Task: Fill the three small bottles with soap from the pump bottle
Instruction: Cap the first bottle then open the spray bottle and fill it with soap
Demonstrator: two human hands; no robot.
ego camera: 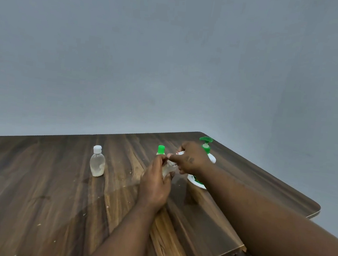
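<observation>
Item: left-hand fingers (162, 160), curled and clamped round the small clear bottle (168, 169), thumb on the near side; the left hand (155, 180) holds the bottle upright and just above the table, apparently to steady it against a twist from above. Item: right-hand fingers (174, 158), pinched together on the white cap (180, 153) at the bottle's neck; the right hand (190, 160) comes in from above and to the right, a grip suited to turning. Whether the cap is seated on the thread or already lifted clear cannot be told, as the fingers cover the join. The contents of the held bottle are largely hidden by the palm. Item: green-capped bottle (160, 149), standing just behind the left hand, only its top visible. Item: white-capped bottle (97, 163), upright, well apart to the left, closed, with a pale layer of soap in its lower part; judged set aside as dealt with, though not full. Item: pump bottle (205, 146), green pump head, white body, standing just behind the right hand and within easy reach for dispensing. Item: table (46, 188), dark wood grain, carrying all of the above; grey wall (169, 66) behind.
</observation>
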